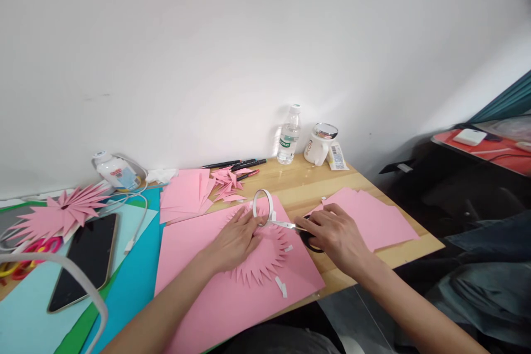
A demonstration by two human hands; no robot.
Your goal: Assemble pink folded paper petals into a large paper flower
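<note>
My right hand is closed around the black handles of a pair of scissors, whose silver blades point left. The blades reach a white roll of tape standing on edge. At the roll's foot, the fingers of my left hand pinch the tape, while the palm rests over a round pink paper piece with a pointed fringe. My left hand covers part of that piece. It lies on a large pink sheet. Small white tape strips lie at its right edge.
Pink sheets lie to the right. Pink scraps and pens are behind, with a water bottle and a white mug by the wall. Leftward are a phone, a folded pink flower and a white cable.
</note>
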